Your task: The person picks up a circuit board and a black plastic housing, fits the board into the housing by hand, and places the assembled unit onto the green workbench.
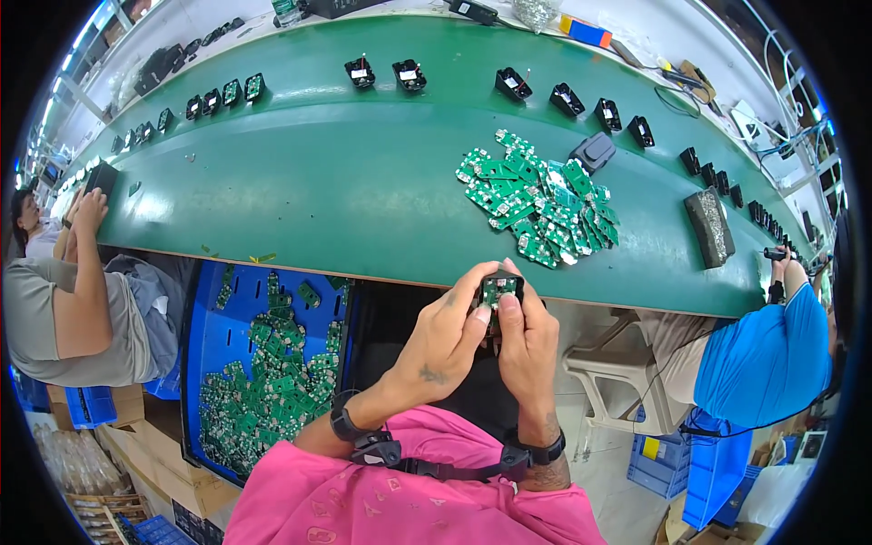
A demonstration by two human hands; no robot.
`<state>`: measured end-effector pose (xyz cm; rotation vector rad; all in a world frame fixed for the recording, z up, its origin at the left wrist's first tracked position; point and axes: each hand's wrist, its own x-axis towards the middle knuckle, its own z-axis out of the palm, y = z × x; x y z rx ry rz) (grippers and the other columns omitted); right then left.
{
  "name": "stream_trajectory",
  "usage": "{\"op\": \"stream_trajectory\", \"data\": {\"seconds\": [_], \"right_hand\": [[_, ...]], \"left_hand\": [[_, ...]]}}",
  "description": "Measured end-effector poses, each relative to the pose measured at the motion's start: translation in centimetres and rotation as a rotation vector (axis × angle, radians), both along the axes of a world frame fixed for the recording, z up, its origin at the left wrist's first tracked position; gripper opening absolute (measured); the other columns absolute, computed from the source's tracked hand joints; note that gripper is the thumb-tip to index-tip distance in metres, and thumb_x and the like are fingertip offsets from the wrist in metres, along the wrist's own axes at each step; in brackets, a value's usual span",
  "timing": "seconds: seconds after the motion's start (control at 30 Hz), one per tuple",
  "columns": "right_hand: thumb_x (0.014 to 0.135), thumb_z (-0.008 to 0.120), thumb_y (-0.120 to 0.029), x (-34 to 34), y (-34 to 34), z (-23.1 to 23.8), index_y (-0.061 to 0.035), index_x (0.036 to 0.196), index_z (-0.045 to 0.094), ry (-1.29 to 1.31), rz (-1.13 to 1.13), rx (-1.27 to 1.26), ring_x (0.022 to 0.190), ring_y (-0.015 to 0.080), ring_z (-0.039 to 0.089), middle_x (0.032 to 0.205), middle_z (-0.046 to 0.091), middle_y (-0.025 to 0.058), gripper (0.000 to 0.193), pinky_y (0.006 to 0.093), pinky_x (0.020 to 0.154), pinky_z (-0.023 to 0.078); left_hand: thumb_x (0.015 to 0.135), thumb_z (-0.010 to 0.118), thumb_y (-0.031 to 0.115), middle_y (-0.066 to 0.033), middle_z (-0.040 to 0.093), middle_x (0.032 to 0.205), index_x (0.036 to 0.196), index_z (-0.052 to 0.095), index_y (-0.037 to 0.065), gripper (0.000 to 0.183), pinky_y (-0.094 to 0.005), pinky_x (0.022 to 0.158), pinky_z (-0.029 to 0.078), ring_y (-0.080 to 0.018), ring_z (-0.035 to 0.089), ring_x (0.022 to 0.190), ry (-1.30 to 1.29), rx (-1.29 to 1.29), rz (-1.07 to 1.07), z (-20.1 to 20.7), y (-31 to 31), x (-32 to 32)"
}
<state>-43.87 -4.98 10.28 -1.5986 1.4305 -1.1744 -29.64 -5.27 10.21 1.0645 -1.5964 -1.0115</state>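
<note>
At the near edge of the green bench, my left hand [436, 350] and my right hand [527, 350] are closed together round a small black plastic housing [504, 272]. A green circuit board [499, 289] sits in its open face, and both thumbs press on the board. How firmly the board is seated cannot be made out. Just beyond my hands a loose pile of green circuit boards [545, 204] is spread on the bench. A dark grey block-shaped part [594, 153] lies against the far side of that pile.
Black housings [512, 84] stand in a spaced row along the bench's [318, 182] far side. A dark foam block [708, 227] lies to the right. Below left is a blue bin [204, 336] of circuit boards. People sit on both sides; a beige stool [618, 372] stands at right.
</note>
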Motion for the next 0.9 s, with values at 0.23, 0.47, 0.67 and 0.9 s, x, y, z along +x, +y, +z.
{"op": "stream_trajectory", "data": {"seconds": [0.23, 0.47, 0.67, 0.9], "right_hand": [[0.102, 0.053, -0.017, 0.3, 0.0, 0.8, 0.0071, 0.132, 0.057, 0.167, -0.022, -0.344, 0.069, 0.0285, 0.066, 0.083, 0.067, 0.0173, 0.038, 0.0368, 0.068, 0.052], [0.099, 0.054, -0.013, 0.5, 1.8, 1.4, 0.0071, 0.126, 0.062, 0.136, -0.075, -0.245, 0.069, 0.0316, 0.065, 0.087, 0.068, 0.0187, 0.034, 0.0374, 0.065, 0.051], [0.101, 0.055, -0.019, -0.4, -1.7, -1.7, 0.0099, 0.131, 0.057, -0.193, -0.077, 0.030, 0.070, 0.0148, 0.062, 0.086, 0.069, 0.0094, 0.042, 0.0317, 0.062, 0.049], [0.103, 0.052, -0.026, -0.3, -2.1, 1.9, 0.0027, 0.123, 0.063, -0.611, 0.025, 0.470, 0.037, 0.0068, 0.045, 0.064, 0.061, 0.0067, 0.037, 0.0203, 0.031, 0.026]], "left_hand": [[0.102, 0.048, 0.010, -0.0286, 0.064, 0.105, 0.140, 0.045, -0.006, 0.042, -0.0403, 0.075, 0.054, -0.0405, 0.068, 0.087, -0.022, -0.083, 0.113, 1.3, 1.0, -0.7], [0.101, 0.048, 0.009, -0.0230, 0.068, 0.106, 0.134, 0.052, -0.006, 0.037, -0.0361, 0.074, 0.056, -0.0343, 0.071, 0.085, -0.100, -0.307, 0.261, 1.2, 2.3, -1.7], [0.100, 0.051, 0.013, -0.0119, 0.067, 0.075, 0.126, 0.058, -0.003, 0.032, -0.0305, 0.051, 0.049, -0.0166, 0.064, 0.055, 0.079, 0.069, 0.052, 0.1, -2.5, -1.1], [0.097, 0.051, 0.016, -0.0061, 0.066, 0.073, 0.122, 0.063, -0.004, 0.034, -0.0241, 0.039, 0.041, -0.0092, 0.056, 0.047, 0.184, 0.427, -0.033, 0.9, -3.8, 0.7]]}}
